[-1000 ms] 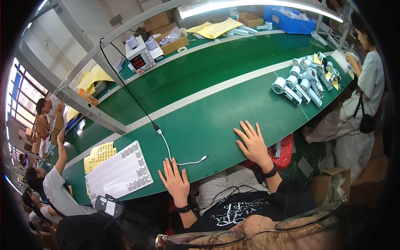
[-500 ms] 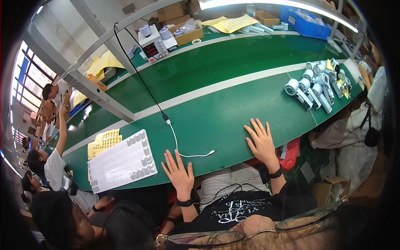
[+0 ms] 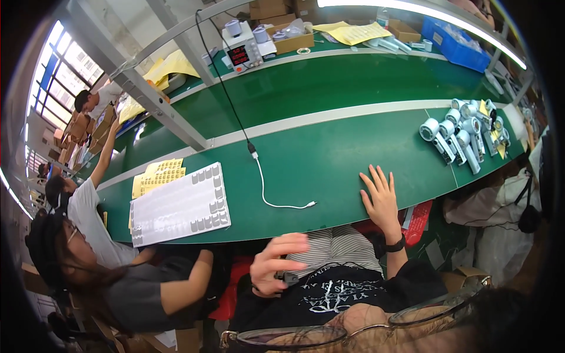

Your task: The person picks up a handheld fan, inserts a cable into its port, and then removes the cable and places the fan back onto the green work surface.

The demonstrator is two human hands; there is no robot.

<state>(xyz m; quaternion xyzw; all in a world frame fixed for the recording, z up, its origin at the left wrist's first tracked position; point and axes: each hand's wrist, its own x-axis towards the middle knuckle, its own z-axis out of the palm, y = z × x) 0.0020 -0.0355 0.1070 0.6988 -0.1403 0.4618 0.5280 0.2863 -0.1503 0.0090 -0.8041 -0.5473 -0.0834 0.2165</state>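
My right hand (image 3: 382, 199) lies flat on the green bench top near its front edge, fingers spread and holding nothing. In front of my shirt, off the bench, my left hand (image 3: 276, 263) is raised, its fingers stretched out, slightly bent and smeared by motion. A small dark thing (image 3: 287, 277) shows under those fingers; I cannot tell what it is. On the bench between the two hands, farther in, a white cable (image 3: 263, 187) trails from a black connector (image 3: 251, 147), its small plug end free. To the left lie a white sheet of grey labels (image 3: 176, 209) and a yellow label sheet (image 3: 158, 176).
Pale blue handheld device housings (image 3: 465, 132) are heaped at the right end. A power supply (image 3: 241, 50), a cardboard box (image 3: 294, 41) and a blue bin (image 3: 456, 44) stand on the back shelf. A metal post (image 3: 170, 117) rises at left. Co-workers sit to my left.
My left hand has lifted off the bench and drawn back toward my body. The right hand stays flat on the bench. The view has shifted, and the co-worker beside me has changed posture.
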